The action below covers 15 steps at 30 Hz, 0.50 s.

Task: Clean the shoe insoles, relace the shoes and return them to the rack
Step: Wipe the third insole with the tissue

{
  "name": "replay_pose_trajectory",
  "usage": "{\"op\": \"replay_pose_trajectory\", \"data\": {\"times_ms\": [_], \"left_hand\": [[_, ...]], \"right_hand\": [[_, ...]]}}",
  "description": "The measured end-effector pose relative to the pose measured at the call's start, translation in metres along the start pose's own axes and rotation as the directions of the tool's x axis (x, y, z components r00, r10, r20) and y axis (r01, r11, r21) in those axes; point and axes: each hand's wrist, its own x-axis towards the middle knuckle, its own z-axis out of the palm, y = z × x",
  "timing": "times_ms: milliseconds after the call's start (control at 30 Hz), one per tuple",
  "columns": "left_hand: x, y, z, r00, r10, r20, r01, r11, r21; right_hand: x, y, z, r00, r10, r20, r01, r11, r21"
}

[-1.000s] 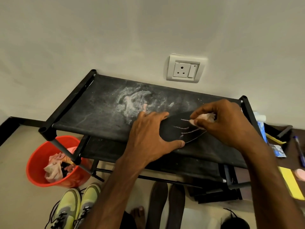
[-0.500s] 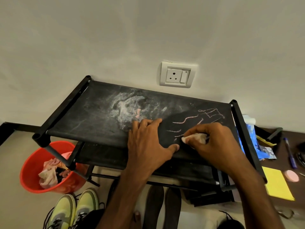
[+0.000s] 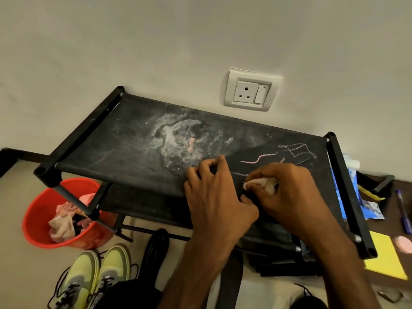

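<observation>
The step in hand is cleaning an insole. The black insole [image 3: 289, 160] lies on the top shelf of the rack [image 3: 111, 152], at its right end. It has thin pale wiggly lines on it.

The left hand [image 3: 214, 197] holds the near end of the insole down, with bent fingers over it and the thumb at its front edge. The right hand [image 3: 289, 197] pinches a small pale cloth [image 3: 260, 185] and presses it on the insole, just beside the left thumb.

It looks like the job is not far along. The lines are not wiped off yet. The yellow shoes [image 3: 95, 277] sit on the floor by a red bucket [image 3: 35, 219], and their laces look loose.

Next, the right hand likely needs to rub the cloth along the insole toward the far lines. The left hand should press firmly so that the insole does not slide on the shelf.
</observation>
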Motion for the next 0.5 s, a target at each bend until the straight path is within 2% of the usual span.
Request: {"op": "replay_pose_trajectory", "data": {"times_ms": [100, 267, 433, 500], "left_hand": [[0.0, 0.0, -0.001, 1.0, -0.008, 0.014, 0.008, 1.0, -0.021], [0.003, -0.003, -0.003, 1.0, -0.012, -0.004, 0.012, 0.998, -0.065], [0.003, -0.003, -0.002, 1.0, -0.029, -0.003, 0.029, 0.996, -0.09], [0.004, -0.004, -0.003, 1.0, -0.031, 0.005, 0.031, 0.995, -0.091]], "right_hand": [[0.003, -0.001, 0.009, 0.999, -0.043, -0.026, 0.043, 0.999, 0.007], [-0.004, 0.009, -0.009, 0.994, -0.027, 0.103, 0.029, 0.999, -0.014], [0.002, 0.002, 0.012, 0.994, -0.09, -0.059, 0.088, 0.996, -0.034], [0.003, 0.001, 0.015, 0.993, -0.089, -0.079, 0.086, 0.996, -0.036]]}}
